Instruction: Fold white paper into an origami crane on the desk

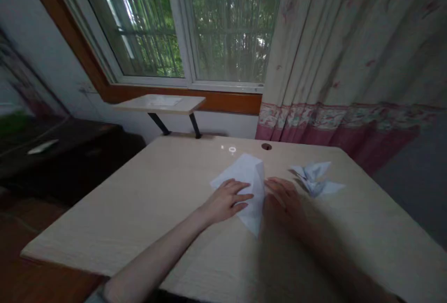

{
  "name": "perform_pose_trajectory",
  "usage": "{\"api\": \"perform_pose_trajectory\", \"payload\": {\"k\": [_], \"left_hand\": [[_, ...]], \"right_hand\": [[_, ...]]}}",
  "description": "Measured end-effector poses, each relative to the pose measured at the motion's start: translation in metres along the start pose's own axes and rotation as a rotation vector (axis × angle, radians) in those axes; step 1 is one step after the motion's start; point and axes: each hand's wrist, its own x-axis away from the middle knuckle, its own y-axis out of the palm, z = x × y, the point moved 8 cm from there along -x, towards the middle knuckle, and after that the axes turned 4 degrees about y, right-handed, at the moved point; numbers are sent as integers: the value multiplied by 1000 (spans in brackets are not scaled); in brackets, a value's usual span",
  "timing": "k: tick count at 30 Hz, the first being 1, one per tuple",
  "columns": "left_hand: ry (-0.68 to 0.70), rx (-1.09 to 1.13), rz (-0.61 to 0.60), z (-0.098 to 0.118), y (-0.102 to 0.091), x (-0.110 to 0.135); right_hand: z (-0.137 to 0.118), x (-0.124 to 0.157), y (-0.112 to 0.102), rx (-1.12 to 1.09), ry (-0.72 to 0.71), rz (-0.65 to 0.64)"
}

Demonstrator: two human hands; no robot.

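Note:
A folded sheet of white paper (244, 169) lies flat on the desk, with a pointed corner towards me and a folded flap along its right side. My left hand (231, 200) rests on the paper, fingers spread and stretched out over it. At the paper's right edge is my right hand (284, 196), its fingers extended and the fingertips at or touching the fold. Shadow makes the right thumb hard to see. To the right of that hand sits a folded paper figure (316, 179) with pointed wings, like an origami crane.
The pale wooden desk (146, 205) has a round cable hole (266, 146) near its back edge. A small raised shelf (160, 104) on black legs stands at the back left. Curtains (321, 121) hang behind on the right, beside a window. A dark cabinet (70, 149) stands left.

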Motion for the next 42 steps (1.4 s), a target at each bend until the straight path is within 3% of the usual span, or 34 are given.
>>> {"api": "perform_pose_trajectory", "payload": {"k": [5, 11, 19, 25, 31, 42], "left_hand": [[54, 18, 85, 7, -8, 2], [90, 125, 258, 10, -23, 4], [38, 248, 147, 9, -12, 5], [19, 385, 52, 15, -12, 2], [54, 331, 2, 20, -13, 0], [87, 213, 93, 21, -14, 0]], "right_hand": [[-12, -2, 6, 25, -102, -83], [-12, -1, 9, 60, -81, -120], [-6, 2, 8, 31, -23, -115], [11, 2, 18, 4, 90, -216], [19, -2, 19, 3, 170, -234], [28, 0, 18, -27, 287, -183]]}}
